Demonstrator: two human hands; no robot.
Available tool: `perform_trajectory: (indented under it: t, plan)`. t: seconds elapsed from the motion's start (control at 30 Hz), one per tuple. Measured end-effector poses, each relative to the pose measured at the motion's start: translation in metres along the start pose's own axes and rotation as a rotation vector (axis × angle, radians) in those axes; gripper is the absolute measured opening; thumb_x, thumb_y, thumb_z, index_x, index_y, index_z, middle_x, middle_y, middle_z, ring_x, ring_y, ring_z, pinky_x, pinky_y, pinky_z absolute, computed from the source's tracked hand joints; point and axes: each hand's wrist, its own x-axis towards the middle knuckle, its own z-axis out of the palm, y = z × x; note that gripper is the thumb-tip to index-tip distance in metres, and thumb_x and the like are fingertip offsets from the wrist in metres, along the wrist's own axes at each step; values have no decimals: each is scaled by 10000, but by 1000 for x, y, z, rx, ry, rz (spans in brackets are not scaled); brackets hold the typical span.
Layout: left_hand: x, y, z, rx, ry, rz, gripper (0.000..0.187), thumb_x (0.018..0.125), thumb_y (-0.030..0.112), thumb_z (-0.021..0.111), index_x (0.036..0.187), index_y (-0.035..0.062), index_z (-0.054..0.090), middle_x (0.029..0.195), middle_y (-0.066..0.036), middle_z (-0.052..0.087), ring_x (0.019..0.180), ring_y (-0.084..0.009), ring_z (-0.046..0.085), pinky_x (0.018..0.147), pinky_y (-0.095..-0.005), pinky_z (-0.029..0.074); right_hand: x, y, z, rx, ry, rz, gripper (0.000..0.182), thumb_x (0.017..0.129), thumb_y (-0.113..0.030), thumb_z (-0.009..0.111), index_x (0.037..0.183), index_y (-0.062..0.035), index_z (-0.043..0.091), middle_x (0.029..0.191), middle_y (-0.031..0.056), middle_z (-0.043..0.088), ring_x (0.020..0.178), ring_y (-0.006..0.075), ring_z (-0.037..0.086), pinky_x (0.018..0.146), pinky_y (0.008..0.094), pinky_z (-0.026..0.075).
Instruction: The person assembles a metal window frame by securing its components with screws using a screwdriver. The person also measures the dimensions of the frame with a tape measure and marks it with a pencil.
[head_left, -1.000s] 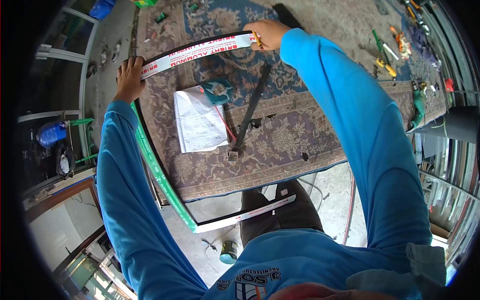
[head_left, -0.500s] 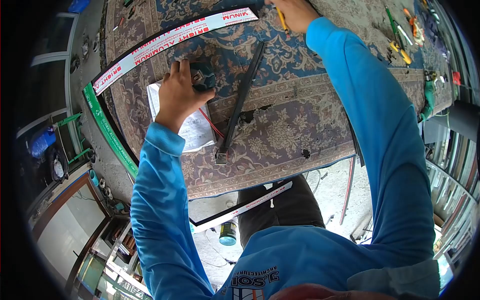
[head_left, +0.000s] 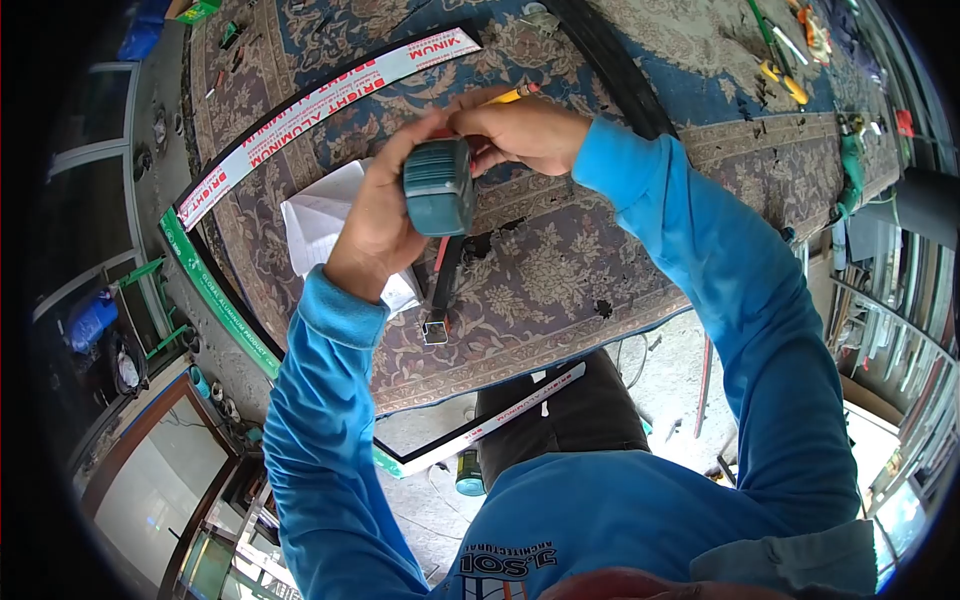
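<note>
My left hand is wrapped round a dark teal, ribbed tape measure, held above the carpet. My right hand meets it at the far side, its fingertips by the case. A yellow pencil is gripped in that hand, pointing right. Below the tape measure lies a dark square tube with its open end toward me; its far part is hidden. Handwritten paper sheets lie beneath my left wrist, partly covered.
A long film-covered aluminum strip and a green-taped one form a corner at left. A dark bar lies beyond my right hand. Yellow-handled pliers rest at far right. Another aluminum strip crosses near my legs.
My left hand has picked up the tape measure from the carpet. My right hand has come left and nearer with the pencil, meeting the left hand.
</note>
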Motion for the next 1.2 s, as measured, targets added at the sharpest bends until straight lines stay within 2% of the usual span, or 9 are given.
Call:
perform_trajectory:
  t: [0.1, 0.2, 0.23, 0.43, 0.53, 0.6, 0.83, 1.07, 1.2]
  plan:
    - [-8, -18, -8, -57, 61, -138, 347, 938, 371, 571, 1085, 58, 609, 895, -114, 699, 716, -240, 688, 644, -376, 574, -12, 13, -4, 130, -187, 182, 249, 912, -163, 550, 1060, 12, 647, 986, 84, 669, 864, 158, 660, 805, 271, 548]
    - [-29, -24, -18, -7, 55, -319, 424, 872, 333, 591, 1115, -14, 612, 1018, -171, 680, 934, -286, 680, 813, -390, 565, -7, 59, -12, 284, -614, 163, 247, 856, -145, 626, 1061, -25, 695, 1093, 94, 686, 977, 187, 658, 794, 310, 564]
    - [-37, -23, -11, 52, 35, -362, 475, 824, 346, 590, 1110, -32, 621, 1021, -181, 674, 928, -301, 672, 798, -401, 561, -19, 51, -4, 315, -425, 409, 247, 827, -168, 672, 1045, -55, 698, 1012, 74, 704, 960, 177, 660, 777, 322, 564]
    - [-46, 35, -10, 237, -225, -460, 373, 772, 198, 615, 1076, 25, 484, 911, -202, 620, 783, -317, 664, 711, -432, 559, -39, 6, 11, 255, -392, 235, 204, 774, -140, 739, 902, -99, 586, 846, 7, 587, 749, 133, 583, 680, 315, 521]
    - [-43, 80, -1, 780, -179, -171, 341, 718, 144, 670, 1000, 39, 511, 788, -126, 599, 672, -265, 602, 608, -355, 485, -17, -24, -16, -245, -215, -411, 210, 752, -87, 718, 848, -69, 532, 800, 30, 570, 688, 125, 559, 610, 292, 480]
    - [-31, 104, -25, 1590, -94, 229, 314, 697, 153, 690, 925, 14, 525, 729, -121, 567, 620, -238, 548, 581, -357, 434, 15, -34, -48, -677, -6, -935, 214, 744, -86, 698, 870, -41, 530, 770, 46, 573, 650, 128, 561, 562, 296, 448]
    - [20, 116, -83, 1915, 567, 518, 557, 855, 498, 650, 1082, 4, 529, 833, -247, 646, 814, -432, 650, 689, -520, 478, 77, -45, -110, -710, 292, -627, 158, 737, -134, 690, 842, -38, 620, 752, 105, 659, 679, 213, 664, 593, 335, 509]
    - [49, 107, -117, 1938, 510, 581, 552, 898, 539, 563, 1177, 63, 585, 1001, -241, 674, 901, -442, 643, 756, -521, 501, 98, -36, -121, -1063, 282, -808, 146, 793, -164, 733, 876, -72, 656, 795, 96, 676, 687, 197, 667, 589, 334, 514]
    - [47, 104, -106, 2054, 601, 491, 475, 920, 459, 552, 1180, 62, 576, 991, -246, 674, 919, -433, 644, 776, -516, 509, 108, -31, -109, -883, 179, -621, 164, 852, -148, 678, 975, -40, 655, 774, 77, 667, 676, 148, 665, 589, 293, 547]
